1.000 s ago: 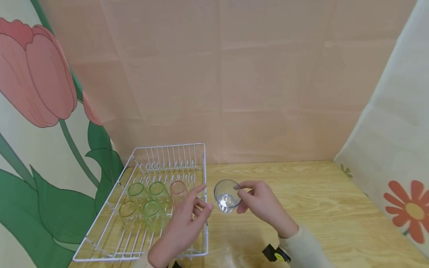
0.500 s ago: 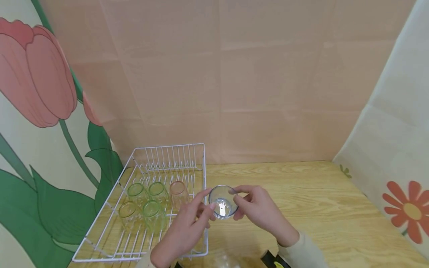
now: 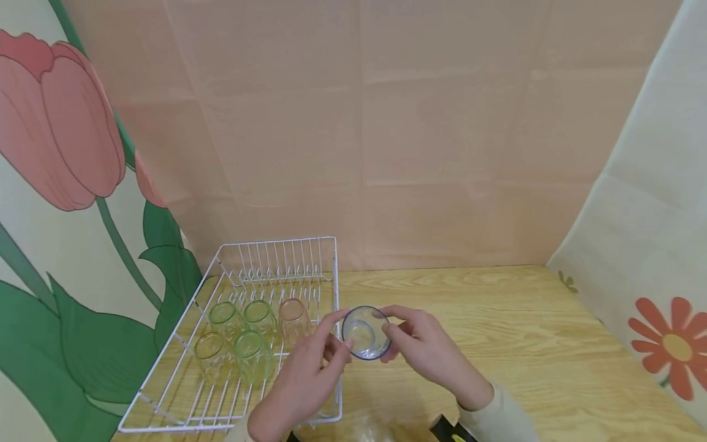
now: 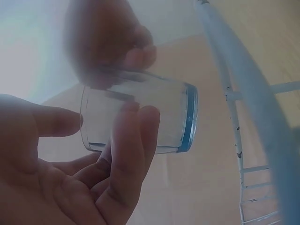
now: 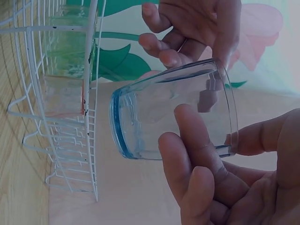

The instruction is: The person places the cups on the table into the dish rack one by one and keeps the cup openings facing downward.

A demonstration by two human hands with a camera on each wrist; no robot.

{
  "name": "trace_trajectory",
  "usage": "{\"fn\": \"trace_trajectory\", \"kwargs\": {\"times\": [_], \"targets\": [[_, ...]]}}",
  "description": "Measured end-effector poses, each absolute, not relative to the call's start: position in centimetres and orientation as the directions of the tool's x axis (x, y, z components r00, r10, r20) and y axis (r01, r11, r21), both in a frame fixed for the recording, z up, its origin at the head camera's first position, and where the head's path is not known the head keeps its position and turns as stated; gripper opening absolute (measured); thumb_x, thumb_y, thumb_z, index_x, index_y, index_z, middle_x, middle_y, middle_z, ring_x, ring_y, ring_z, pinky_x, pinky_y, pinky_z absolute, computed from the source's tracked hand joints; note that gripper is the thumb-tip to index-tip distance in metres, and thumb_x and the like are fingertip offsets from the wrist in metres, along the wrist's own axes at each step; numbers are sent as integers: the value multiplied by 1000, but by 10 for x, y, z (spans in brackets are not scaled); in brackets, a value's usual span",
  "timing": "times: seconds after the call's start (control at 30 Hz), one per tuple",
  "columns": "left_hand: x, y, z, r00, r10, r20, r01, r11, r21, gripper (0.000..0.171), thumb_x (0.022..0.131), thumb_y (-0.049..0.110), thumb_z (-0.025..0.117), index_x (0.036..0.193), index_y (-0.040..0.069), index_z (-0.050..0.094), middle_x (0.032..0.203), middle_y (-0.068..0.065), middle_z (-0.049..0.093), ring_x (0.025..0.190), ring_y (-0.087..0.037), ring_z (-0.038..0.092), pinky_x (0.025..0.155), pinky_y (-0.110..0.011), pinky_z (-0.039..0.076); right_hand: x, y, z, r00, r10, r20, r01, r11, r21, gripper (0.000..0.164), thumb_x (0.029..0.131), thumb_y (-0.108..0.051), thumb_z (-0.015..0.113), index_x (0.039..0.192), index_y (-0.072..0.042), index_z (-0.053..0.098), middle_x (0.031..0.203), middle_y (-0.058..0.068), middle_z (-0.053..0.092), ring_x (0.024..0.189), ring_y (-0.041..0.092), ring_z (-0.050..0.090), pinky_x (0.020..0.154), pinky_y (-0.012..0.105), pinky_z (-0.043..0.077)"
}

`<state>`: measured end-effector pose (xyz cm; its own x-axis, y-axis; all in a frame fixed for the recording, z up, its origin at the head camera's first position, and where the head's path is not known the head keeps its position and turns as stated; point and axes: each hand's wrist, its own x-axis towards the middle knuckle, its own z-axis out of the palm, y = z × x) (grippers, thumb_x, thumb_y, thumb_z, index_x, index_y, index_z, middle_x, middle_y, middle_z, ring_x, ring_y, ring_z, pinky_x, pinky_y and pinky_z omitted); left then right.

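Note:
A clear drinking glass with a blue-tinted base is held in the air between both hands, just right of the rack. Its mouth faces up toward the head camera. My right hand pinches it at the rim, thumb inside and fingers along the outer wall. From the opposite side my left hand holds the glass, its thumb at the rim. In the left wrist view, the left fingers lie along the wall of the glass, and the blue base points toward the rack side.
A white wire dish rack stands at the left on the wooden table. Several green, yellow and pink-tinted glasses stand in its front part. Another clear glass shows at the bottom edge. Printed cloths hang behind and at both sides.
The glass has shifted slightly left and down in my right hand, and its mouth has tipped more toward the head camera. My left hand, apart from it before, has taken hold of it.

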<state>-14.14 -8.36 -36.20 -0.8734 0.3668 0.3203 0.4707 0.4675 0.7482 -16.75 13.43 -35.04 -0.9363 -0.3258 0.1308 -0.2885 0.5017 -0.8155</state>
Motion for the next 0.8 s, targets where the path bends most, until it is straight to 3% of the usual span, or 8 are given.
{"fn": "trace_trajectory", "kwargs": {"times": [0.27,0.43,0.6,0.8], "targets": [[-140,-84,-360,-885,329,329,455,464,760,41,96,23,54,135,24,41,74,12,62,66,-3,59,57,-21,49,-167,133,-350,-909,-367,199,-369,482,-795,31,99,-26,47,127,-15,55,70,-9,67,60,13,63,59,28,52],[-140,-85,-360,-891,311,330,447,482,754,42,93,19,56,133,24,43,72,13,61,65,-2,58,57,-21,48,-166,132,-350,-909,-360,209,-376,498,-781,31,100,-36,42,123,-23,58,71,-8,66,61,17,63,57,27,49],[-139,-84,-361,-887,300,352,461,517,722,43,91,14,57,130,25,44,72,15,60,66,0,58,60,-22,48,-166,133,-349,-922,-362,140,-308,464,-831,35,101,-45,33,120,-27,57,75,-2,66,65,22,64,49,32,48],[-139,-83,-362,-849,321,420,527,561,638,44,88,10,57,128,24,44,73,15,60,68,2,56,62,-21,48,-170,135,-350,-932,-361,31,-188,410,-893,46,100,-49,31,129,-17,47,76,6,66,68,25,65,45,35,46]]}}
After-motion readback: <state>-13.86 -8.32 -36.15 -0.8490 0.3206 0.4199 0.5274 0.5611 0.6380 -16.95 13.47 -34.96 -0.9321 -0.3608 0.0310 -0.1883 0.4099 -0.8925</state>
